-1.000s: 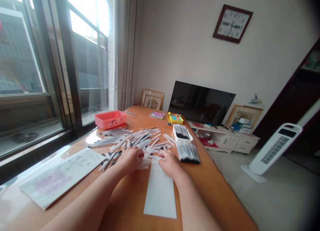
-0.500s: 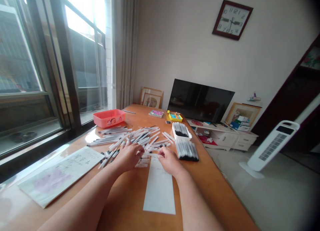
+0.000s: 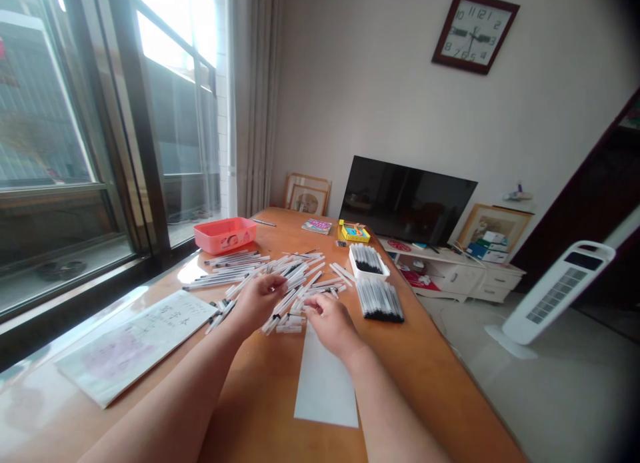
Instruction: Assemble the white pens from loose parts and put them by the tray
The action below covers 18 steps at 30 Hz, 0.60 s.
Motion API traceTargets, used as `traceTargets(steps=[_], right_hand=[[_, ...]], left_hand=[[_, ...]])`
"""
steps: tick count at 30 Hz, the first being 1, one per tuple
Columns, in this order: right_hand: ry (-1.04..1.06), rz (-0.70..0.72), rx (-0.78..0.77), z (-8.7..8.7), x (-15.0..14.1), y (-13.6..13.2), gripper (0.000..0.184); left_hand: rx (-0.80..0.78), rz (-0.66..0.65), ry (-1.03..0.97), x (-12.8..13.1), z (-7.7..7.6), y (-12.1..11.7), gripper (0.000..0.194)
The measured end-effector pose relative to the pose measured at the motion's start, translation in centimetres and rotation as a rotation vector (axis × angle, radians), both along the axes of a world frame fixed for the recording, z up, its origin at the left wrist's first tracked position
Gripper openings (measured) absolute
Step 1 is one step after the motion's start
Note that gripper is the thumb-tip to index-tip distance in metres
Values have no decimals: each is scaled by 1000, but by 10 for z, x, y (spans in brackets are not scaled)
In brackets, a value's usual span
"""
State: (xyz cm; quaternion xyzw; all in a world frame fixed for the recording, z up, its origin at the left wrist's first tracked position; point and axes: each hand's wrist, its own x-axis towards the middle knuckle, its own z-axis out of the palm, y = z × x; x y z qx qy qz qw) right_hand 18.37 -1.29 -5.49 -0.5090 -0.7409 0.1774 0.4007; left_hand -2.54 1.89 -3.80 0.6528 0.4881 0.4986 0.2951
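Observation:
Many thin white pens with black tips lie crisscrossed in a loose pile (image 3: pixel 273 276) on the wooden table (image 3: pixel 420 343). My left hand (image 3: pixel 257 301) is above the pile's near edge, fingers curled, and I cannot tell whether it holds a pen. My right hand (image 3: pixel 327 323) rests beside the pile, fingertips among the nearest pens, over the top end of a white paper strip (image 3: pixel 325 383). A white tray (image 3: pixel 369 263) holds pens upright, black ends showing. A neat bundle of pens (image 3: pixel 380 301) lies next to it.
An open workbook (image 3: pixel 135 346) lies left of my left arm. A coral plastic box (image 3: pixel 225 235) stands at the far left of the table, by the window (image 3: pixel 170 116). A small book (image 3: pixel 317 226) and a yellow box (image 3: pixel 354 232) sit at the far end. A white tower fan (image 3: pixel 557 293) stands on the floor.
My right hand has shifted left toward the pile and over the paper strip's top end. My left hand has risen slightly. The view has turned a little.

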Motion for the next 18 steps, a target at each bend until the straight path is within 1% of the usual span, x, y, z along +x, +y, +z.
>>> traceTargets(steps=[2,4,9,14,18], right_hand=[[-93,38,11,-1,-7,-4,20],[-164,40,6,-2,-12,-6,19],[-223,11,-29,-6,-16,-3,11],[-270,-46,-52,-3,-12,-2,6],[-211,-88,-38,1,-3,-3,11]], left_hand=[[-81,-28,-196,1,0,0,40],[-120,-38,-287,1,2,-1,42],[-191,-26,-364,-2,10,-5,40],[-212,22,-419,-3,7,-4,35],[-207,71,-487,-6,8,-2,33]])
